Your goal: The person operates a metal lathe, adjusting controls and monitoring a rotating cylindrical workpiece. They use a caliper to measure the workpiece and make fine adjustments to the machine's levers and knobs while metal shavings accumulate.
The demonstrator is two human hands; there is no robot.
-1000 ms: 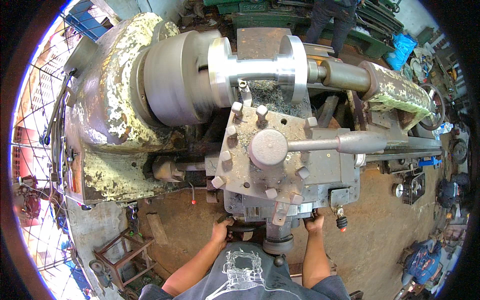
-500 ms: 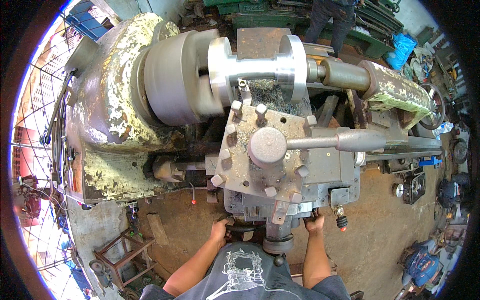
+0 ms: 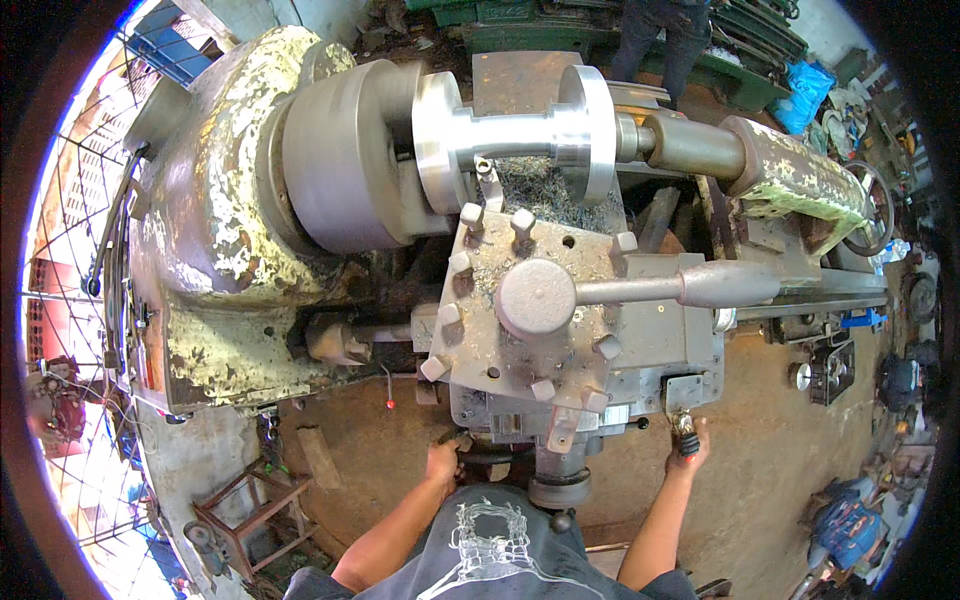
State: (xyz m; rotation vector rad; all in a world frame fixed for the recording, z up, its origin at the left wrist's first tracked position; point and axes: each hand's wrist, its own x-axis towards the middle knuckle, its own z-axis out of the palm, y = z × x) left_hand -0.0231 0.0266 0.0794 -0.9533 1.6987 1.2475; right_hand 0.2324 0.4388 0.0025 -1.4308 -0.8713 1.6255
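On a lathe, a shiny metal workpiece with two flanges (image 3: 508, 136) sits between the blurred chuck (image 3: 340, 155) and the tailstock (image 3: 795, 165). A cutting tool (image 3: 487, 180) in the square tool post (image 3: 480, 345) stands close beside its left flange. Below the carriage, my left hand (image 3: 443, 463) is closed at the dark handwheel (image 3: 490, 457), its fingertips partly hidden. At the carriage's right, my right hand (image 3: 692, 447) closes around a lever with a black ribbed grip (image 3: 689, 441) and red tip. A small black-knobbed lever (image 3: 637, 424) sticks out left of that hand.
The tool post's long clamp handle (image 3: 720, 285) reaches right. Metal chips (image 3: 555, 187) lie beneath the workpiece. A metal frame stand (image 3: 255, 520) stands on the floor at left. Beyond the lathe, a person (image 3: 660, 45) stands by green machinery, near a blue bag (image 3: 803, 97).
My right hand has moved right from the carriage's underside to the lever with the ribbed grip. The black-knobbed lever now shows. My left hand stays at the handwheel.
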